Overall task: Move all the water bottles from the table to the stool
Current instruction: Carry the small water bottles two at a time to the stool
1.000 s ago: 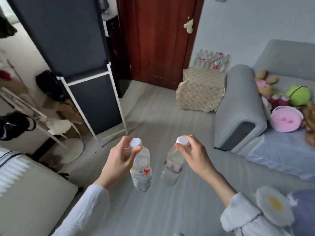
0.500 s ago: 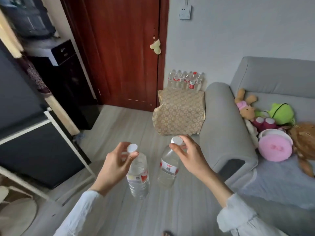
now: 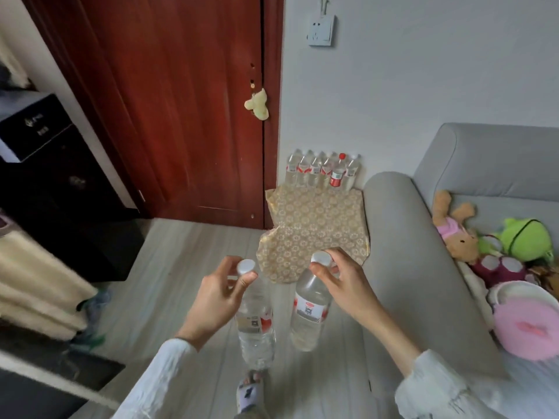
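Two water bottles (image 3: 255, 325) (image 3: 308, 313) hanging from left hand (image 3: 216, 294), right hand (image 3: 348, 285).

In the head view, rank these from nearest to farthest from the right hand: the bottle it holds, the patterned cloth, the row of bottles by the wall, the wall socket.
1. Bottle: held by its cap in the right hand.
2. Patterned cloth: just ahead, draped beside the sofa arm.
3. Row of bottles: at the cloth's far edge, against the wall.
4. Wall socket: high on the wall, above the row.

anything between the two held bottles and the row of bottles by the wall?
Head view: only the patterned cloth draped over the stool lies between the held bottles and the row; its top looks bare.
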